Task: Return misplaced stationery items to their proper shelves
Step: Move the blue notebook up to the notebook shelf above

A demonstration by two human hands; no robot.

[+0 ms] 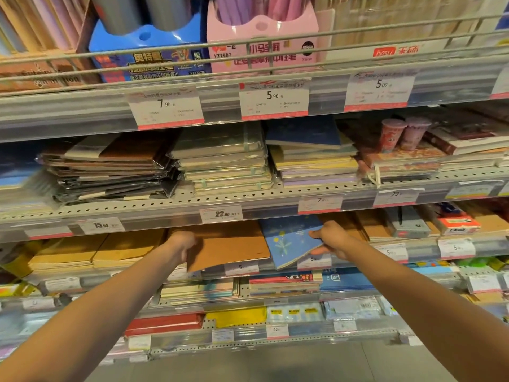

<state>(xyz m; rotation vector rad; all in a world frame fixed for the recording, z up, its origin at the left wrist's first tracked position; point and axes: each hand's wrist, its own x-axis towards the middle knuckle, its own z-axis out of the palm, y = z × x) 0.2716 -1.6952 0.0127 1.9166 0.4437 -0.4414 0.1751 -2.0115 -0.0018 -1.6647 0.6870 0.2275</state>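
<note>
Two grips: left hand [184, 245] clasping brown notebook [234, 245], right hand [332, 238] clasping tilted blue notebook [289, 242].

Pretty clearly a stationery shop aisle — grey perforated metal shelves [248, 195] run in tiers, each front edge lined with white-and-red paper price tags [274, 98]. Above the left hand [181, 245] sit wrapped stacks of brown and cream notebooks [220, 158], and higher still a pink cardboard pen display box [261, 42] — all retail stock, priced and stacked.
</note>
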